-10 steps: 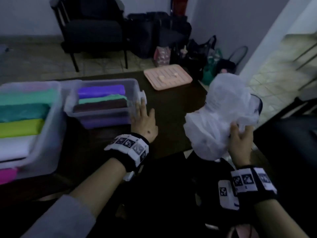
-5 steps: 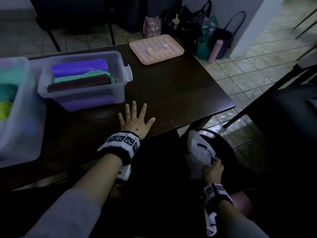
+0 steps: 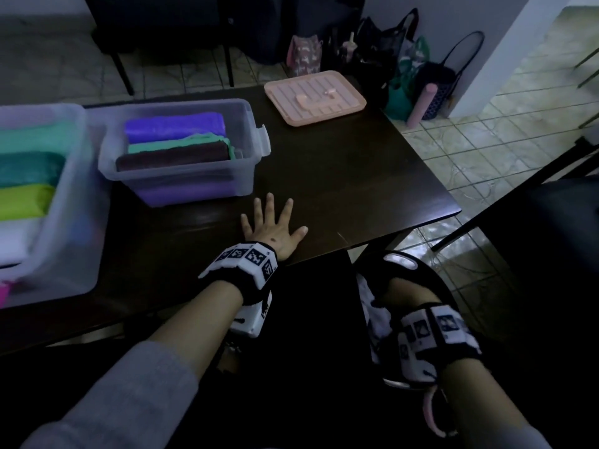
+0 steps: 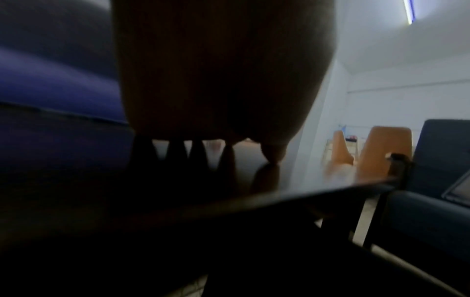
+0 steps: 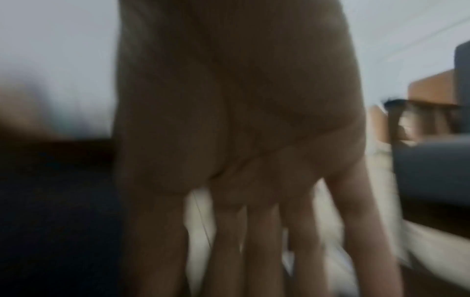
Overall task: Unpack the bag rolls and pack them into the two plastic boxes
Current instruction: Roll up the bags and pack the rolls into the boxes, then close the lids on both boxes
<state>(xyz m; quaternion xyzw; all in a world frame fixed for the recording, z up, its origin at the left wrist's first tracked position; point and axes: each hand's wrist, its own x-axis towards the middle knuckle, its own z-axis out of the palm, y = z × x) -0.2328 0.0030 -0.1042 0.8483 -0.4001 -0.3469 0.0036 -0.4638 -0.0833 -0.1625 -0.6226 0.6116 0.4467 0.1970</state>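
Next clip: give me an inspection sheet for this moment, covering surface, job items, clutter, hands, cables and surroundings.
Surface: dark wooden table, glossy.
Job's things: small clear box holding purple, green and dark rolls; large clear box at the left holding teal, yellow-green and white rolls; white bag low beside the right wrist.
Clutter: pink lid at the far edge.
Hands: left hand flat on the table, fingers spread; right hand open below the table edge, fingers straight, blurred.
Cables: nothing seen.
Surroundings: tiled floor, bags against the wall, chair legs.

Left box (image 3: pixel 42 176) cut off; right hand (image 5: pixel 241 140) blurred.
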